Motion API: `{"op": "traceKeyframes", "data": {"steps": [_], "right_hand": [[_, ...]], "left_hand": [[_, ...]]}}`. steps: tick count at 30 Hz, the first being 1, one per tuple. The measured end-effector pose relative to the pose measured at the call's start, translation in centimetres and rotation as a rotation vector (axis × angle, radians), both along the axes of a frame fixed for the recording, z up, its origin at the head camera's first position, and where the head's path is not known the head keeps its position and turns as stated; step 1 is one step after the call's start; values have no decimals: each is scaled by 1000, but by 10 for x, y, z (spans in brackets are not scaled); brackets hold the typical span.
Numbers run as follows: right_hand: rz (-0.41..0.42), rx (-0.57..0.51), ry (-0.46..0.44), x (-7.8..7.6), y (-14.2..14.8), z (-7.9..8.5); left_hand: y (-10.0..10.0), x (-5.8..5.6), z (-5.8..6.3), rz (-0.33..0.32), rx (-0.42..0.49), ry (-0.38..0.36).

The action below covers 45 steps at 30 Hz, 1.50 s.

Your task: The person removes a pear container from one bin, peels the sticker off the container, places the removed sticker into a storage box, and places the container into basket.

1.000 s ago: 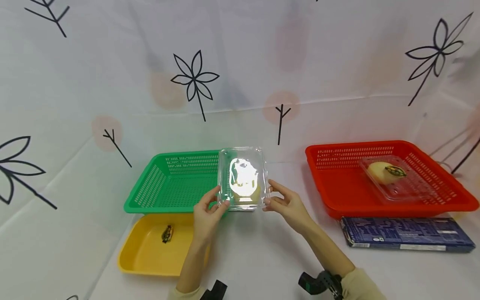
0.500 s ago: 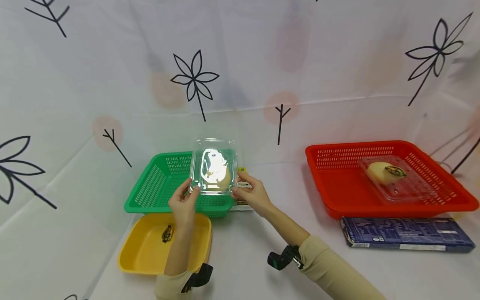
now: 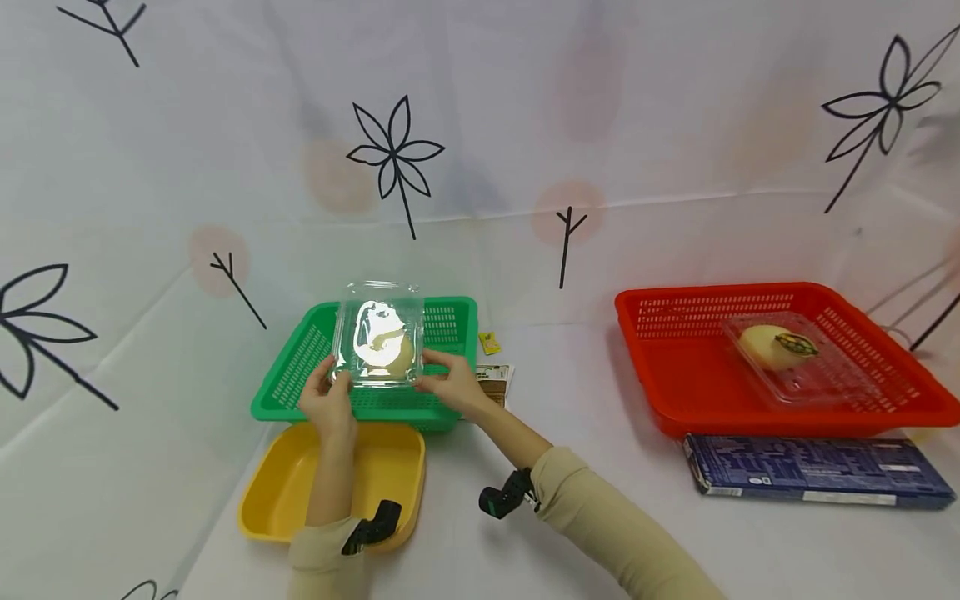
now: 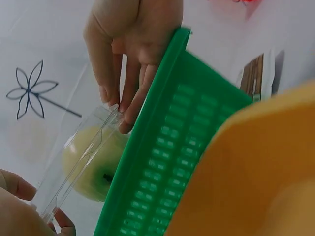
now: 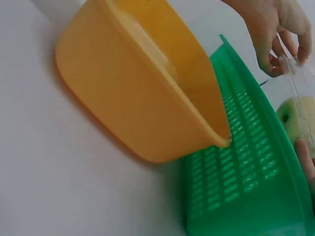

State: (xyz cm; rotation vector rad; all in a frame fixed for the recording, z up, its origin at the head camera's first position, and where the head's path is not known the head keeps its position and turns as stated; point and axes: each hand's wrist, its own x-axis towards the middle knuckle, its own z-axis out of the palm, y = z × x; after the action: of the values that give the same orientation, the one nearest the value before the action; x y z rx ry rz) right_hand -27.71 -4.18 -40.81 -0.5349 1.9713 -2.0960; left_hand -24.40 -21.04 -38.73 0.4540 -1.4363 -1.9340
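Observation:
A clear plastic clamshell box (image 3: 358, 354) with a pale yellow-green, apple-like fruit (image 4: 93, 157) inside is held over the green basket (image 3: 450, 412), lid shut and catching a bright glare. My left hand (image 3: 327, 406) pinches its near left corner, thumb on top. At the near right corner my right hand (image 3: 456, 386) pinches the edge between thumb and fingers. In the left wrist view the box hangs just beyond the basket's rim, with the right hand above and part of the left hand at the lower left.
A yellow basin (image 3: 386, 467) stands in front of the green basket, under my left forearm. At right, a red basket (image 3: 697, 383) holds another clear box (image 3: 825, 379) with a pale fruit; a dark blue flat box (image 3: 817, 473) lies before it. A small yellow sachet (image 3: 489, 342) and brown-white packet (image 3: 495, 382) lie beside the green basket.
Both hands have carried the clamshell box leftward, from the green basket's right end to above its middle. The brown-white packet and yellow sachet have come into sight.

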Motion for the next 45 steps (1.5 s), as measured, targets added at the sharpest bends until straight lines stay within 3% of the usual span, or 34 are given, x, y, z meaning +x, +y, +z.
{"op": "traceKeyframes", "data": {"steps": [4,14,18,22,26,30,37,45], "right_hand": [[66,-22,-96,-4,-16,3],[177,-182,-382,-14,-46,7],[193,-212,-440,-22,-51,3],[179,-226,-481,-29,-53,0],[171,-171,-482,-31,-51,-4],[229,-63,-442,-30,-49,-5],[341,58,-318,-30,-32,4],[310,36,-190,-31,13,16]], "left_hand": [[-18,-4,1,32,23,-20],[-55,-14,-2,72,-179,-236],[-68,-16,-7,15,-262,-350],[-79,-17,-7,-95,-405,-462],[-84,-19,-5,-183,-559,-524],[-86,-18,-6,-221,-641,-553],[-83,-16,-11,-213,-703,-511],[-76,-16,-15,-193,-768,-462]]}}
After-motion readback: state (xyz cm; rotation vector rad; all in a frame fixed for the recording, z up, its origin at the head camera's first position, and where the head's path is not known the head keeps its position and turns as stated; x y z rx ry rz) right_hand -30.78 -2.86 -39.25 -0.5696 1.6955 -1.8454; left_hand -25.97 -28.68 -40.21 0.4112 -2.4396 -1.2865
